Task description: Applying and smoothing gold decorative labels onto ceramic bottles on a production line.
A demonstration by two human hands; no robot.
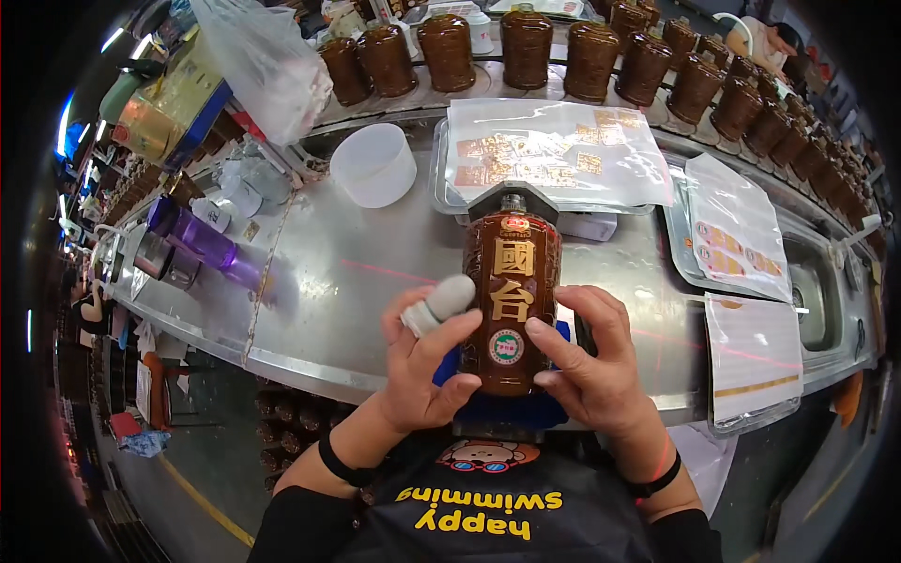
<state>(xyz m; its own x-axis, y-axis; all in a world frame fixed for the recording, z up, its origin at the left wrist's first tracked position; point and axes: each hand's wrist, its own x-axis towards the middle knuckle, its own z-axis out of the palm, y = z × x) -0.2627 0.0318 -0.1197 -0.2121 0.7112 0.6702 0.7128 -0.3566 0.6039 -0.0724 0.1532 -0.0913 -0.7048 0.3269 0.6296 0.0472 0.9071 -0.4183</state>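
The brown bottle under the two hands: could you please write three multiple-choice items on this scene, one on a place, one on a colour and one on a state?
1. Where does the brown bottle lie?
A. On a blue cradle at the near edge of the steel table
B. Inside the white tub
C. On the conveyor

2. What colour is the flask lying at the left?
A. Green
B. Purple
C. Red

3. How do the hands meet the bottle?
A. Only the left hand touches it
B. Neither touches it
C. Both thumbs press on its front

Answers:
1 A: blue cradle shows beneath it on the steel table.
2 B: the flask is purple.
3 C: left hand and right hand each lay a thumb on the round label.
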